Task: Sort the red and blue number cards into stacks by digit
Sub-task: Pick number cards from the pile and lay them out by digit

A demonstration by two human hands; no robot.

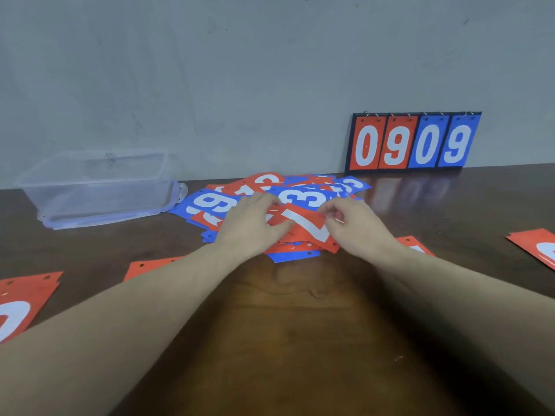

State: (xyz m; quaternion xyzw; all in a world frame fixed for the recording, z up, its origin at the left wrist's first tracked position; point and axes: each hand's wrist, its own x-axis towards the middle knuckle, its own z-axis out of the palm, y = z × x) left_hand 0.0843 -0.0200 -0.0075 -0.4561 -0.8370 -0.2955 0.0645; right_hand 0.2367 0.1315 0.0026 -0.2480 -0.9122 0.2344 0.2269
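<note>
Fingers (pixel 327 210) of right hand (pixel 357 226) pinch the red 7 (pixel 303 225) at its edge; left hand (pixel 255 228) curls on its other end, atop pile (pixel 294 196). Risk: cards beneath drag along, scattering.

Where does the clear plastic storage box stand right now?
In the head view, the clear plastic storage box stands on the dark wooden table at far left, against the grey wall, beside the pile of number cards.

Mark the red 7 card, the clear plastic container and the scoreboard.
red 7 card (pixel 303 225): head view, on its white digit.
clear plastic container (pixel 99 187): head view, on its front wall.
scoreboard (pixel 413 142): head view, middle of its four digit cards.
</note>
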